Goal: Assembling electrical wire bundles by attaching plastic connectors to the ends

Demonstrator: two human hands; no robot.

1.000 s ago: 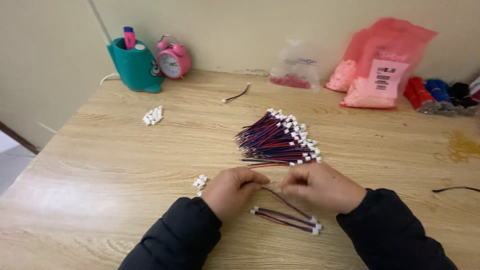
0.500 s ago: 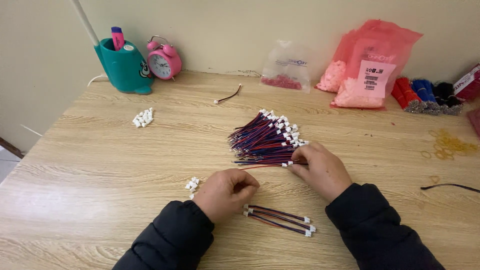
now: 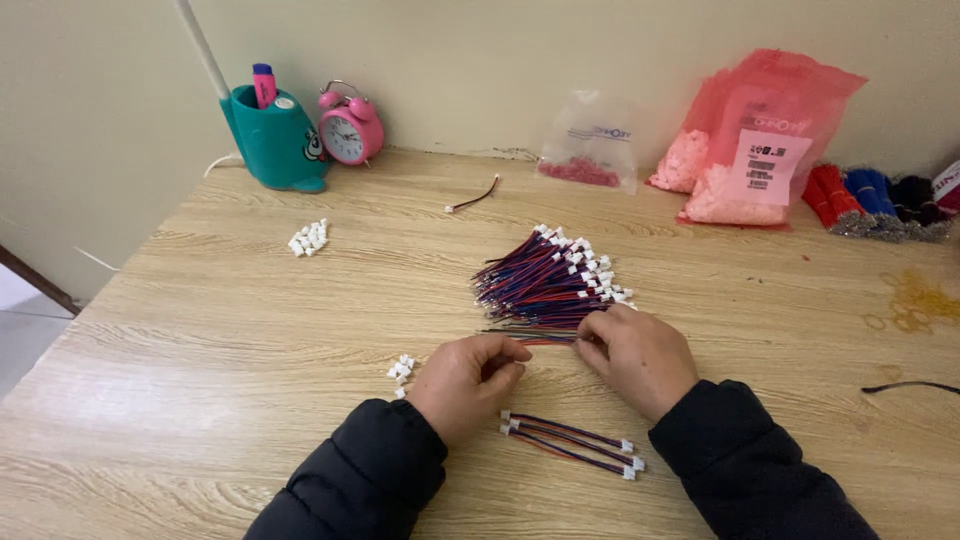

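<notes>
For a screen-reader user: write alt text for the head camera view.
Over a wooden table, the left hand and right hand pinch one thin wire at the near edge of a pile of red-and-blue wires. A few finished wires lie near the wrists and small white connectors sit beside the left hand.

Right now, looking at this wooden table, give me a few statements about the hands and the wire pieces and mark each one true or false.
1. The right hand touches the near edge of the big bundle of red and blue wires. True.
2. The left hand rests on the pink alarm clock. False: the clock stands far off by the wall, beside the teal holder.
3. A few finished wires with white connectors lie between the two forearms. True.
4. The small heap of white connectors lies to the right of the right hand. False: it lies just left of the left hand.
</notes>
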